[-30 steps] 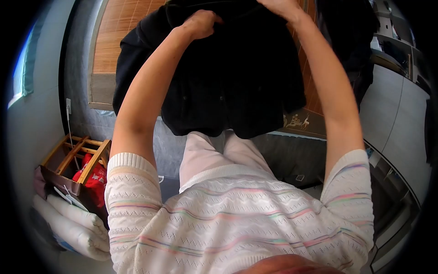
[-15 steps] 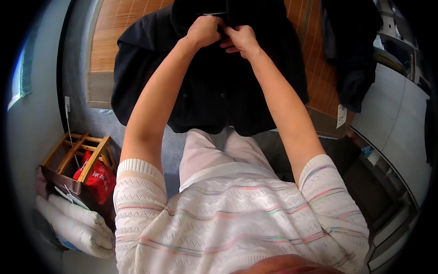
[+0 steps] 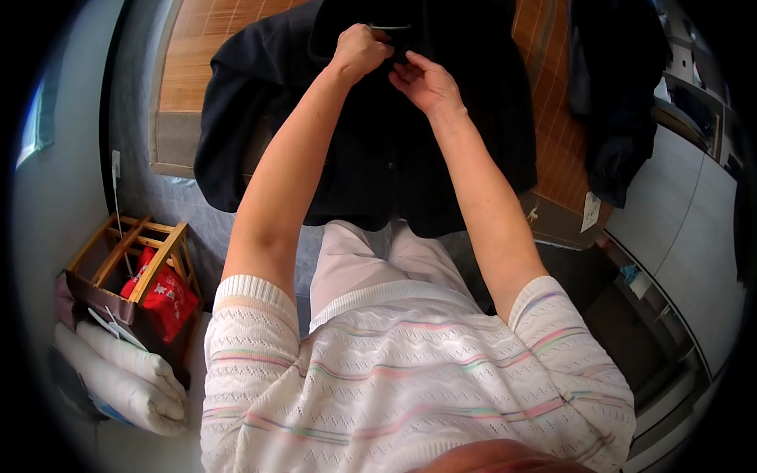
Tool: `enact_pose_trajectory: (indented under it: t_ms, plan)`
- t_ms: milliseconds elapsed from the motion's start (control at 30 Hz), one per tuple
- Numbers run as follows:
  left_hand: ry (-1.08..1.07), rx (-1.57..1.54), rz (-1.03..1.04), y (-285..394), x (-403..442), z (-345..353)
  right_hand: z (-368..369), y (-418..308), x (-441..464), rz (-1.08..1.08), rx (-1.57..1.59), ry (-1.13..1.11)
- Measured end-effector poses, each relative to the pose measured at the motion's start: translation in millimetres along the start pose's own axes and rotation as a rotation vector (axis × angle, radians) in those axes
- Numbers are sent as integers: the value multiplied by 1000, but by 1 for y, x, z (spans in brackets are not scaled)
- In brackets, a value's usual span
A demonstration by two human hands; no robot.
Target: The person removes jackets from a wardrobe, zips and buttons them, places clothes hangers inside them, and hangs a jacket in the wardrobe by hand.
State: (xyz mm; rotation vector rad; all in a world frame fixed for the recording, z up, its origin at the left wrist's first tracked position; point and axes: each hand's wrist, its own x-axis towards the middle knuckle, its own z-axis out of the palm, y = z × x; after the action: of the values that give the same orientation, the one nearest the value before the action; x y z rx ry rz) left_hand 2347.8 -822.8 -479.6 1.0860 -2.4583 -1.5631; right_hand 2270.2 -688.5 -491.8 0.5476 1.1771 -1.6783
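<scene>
A black coat [image 3: 359, 158] lies spread over the edge of a bed, its lower hem hanging near my knees. My left hand [image 3: 363, 54] is closed on the coat just below its collar, fingertips hidden in the dark cloth. To its right, my right hand [image 3: 428, 83] is open over the coat's upper front, palm partly turned up and fingers loosely bent and apart. A thin pale strip [image 3: 390, 27] shows inside the collar; I cannot tell what it is. One small button [image 3: 390, 165] shows on the coat front.
Under the coat is a bed with a bamboo mat [image 3: 197, 63]. Another dark garment [image 3: 611, 102] with a white tag [image 3: 590, 211] hangs over its right side. At lower left are an upturned wooden stool [image 3: 142, 252], a red bag [image 3: 165, 296] and rolled white bedding [image 3: 130, 382].
My right hand has come away from my left, moving right and slightly down, and its fingers have opened. The left hand stays at the coat. The view has shifted slightly.
</scene>
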Motion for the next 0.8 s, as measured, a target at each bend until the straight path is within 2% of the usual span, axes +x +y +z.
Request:
enact_pose_trajectory:
  t_ms: [233, 333, 433, 533, 733, 800]
  plan:
    - [66, 60, 64, -1, -1, 3, 5, -14, -6, 123, -40, -40]
    - [141, -58, 19, 0, -4, 5, 2, -5, 4, 116, 32, -127]
    - [135, -277, -128, -2, 1, 7, 12, 14, 3, -16, 66, -53]
    - [93, -401, -149, -13, 9, 10, 19, 18, -2, -161, -108, 16]
    - [-31, -645, -189, -19, 8, -1, 14, 11, -1, -195, -380, -15]
    - [-98, -617, -115, -15, -1, -24, -6, 0, 1, -212, -312, 230]
